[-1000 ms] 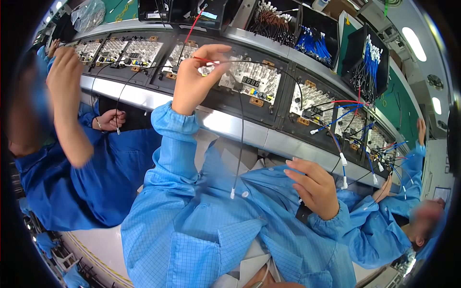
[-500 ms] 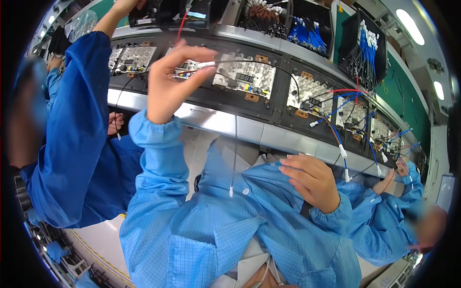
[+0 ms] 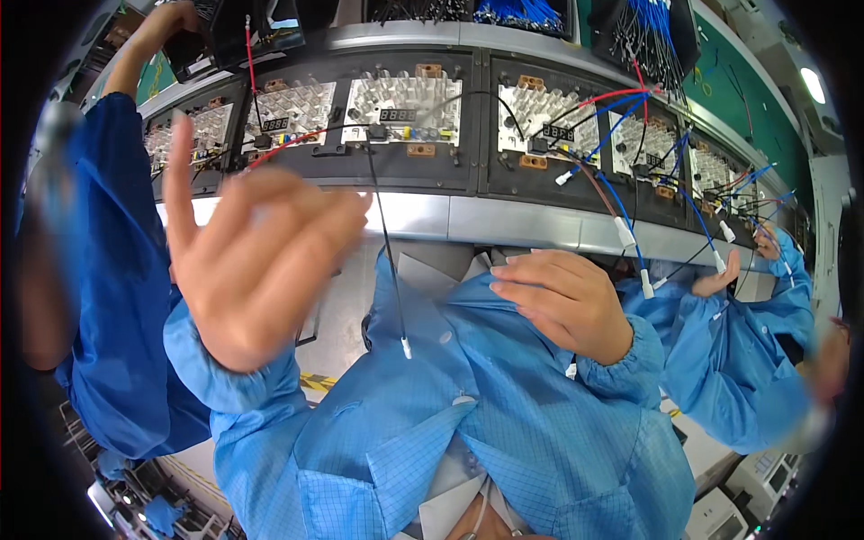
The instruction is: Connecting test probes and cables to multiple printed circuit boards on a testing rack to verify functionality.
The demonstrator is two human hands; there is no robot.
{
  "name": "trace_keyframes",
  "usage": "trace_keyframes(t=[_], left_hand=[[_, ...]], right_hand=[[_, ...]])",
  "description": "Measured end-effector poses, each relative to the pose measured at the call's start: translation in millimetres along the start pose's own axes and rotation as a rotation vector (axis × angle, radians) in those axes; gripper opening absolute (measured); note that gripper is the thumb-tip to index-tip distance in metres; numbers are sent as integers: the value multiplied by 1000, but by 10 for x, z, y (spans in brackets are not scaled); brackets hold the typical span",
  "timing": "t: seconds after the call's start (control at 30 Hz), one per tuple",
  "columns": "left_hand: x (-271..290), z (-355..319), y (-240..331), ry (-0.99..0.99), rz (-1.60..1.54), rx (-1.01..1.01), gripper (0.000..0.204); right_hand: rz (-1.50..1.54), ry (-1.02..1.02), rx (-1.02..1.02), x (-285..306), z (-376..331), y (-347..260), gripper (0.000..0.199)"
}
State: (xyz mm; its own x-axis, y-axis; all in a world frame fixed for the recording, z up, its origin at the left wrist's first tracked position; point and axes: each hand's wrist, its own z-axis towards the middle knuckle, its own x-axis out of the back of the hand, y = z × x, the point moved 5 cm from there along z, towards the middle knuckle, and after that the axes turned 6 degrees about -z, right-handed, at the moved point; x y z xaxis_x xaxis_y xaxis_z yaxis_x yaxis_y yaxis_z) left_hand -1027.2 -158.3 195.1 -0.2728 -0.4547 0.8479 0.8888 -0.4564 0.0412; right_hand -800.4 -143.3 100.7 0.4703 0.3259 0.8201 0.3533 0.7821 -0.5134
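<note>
my left hand (image 3: pixel 256 270) hangs empty, fingers spread, right hand (image 3: pixel 562 301) loosely curled on nothing, thin black dangling lead (image 3: pixel 387 261) unplugged, others wired.

We see a brightly and evenly lit scene, with a ceiling lamp (image 3: pixel 813 85) glowing white at the upper right. Glare shines off the metal rail (image 3: pixel 504 219) below the boards, washing part of it near white. Shadows are soft and lie mainly under our sleeves and in the dark lower left corner. Our left hand (image 3: pixel 256 261) is smeared by motion blur, its fingers without clear edges, while our right hand (image 3: pixel 562 301) is fairly sharp. The fisheye lens bends the rail into an arc, and a black rim surrounds the round picture. People at both sides are soft and stretched near the rim.
</note>
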Motion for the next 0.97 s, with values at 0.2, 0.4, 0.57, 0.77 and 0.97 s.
trace_keyframes(t=[0.2, 0.4, 0.57, 0.77, 0.97], left_hand=[[-208, -208, 715, 1, -412, -249, 15], [-598, -261, 1222, -161, -663, -379, 19], [-349, -383, 737, 33, -896, -346, 19], [-557, -1250, -167, 119, -932, 691, 44], [-1081, -1365, 373, -753, -1725, 512, 58]], right_hand=[[829, 110, 37, -47, -78, -43, 37], [859, -1, -88, -60, -274, 18, 37], [465, -78, -285, -15, -492, -6, 37], [-200, 82, -499, 159, -482, -268, 37], [-333, -93, -130, 79, -454, -539, 44]])
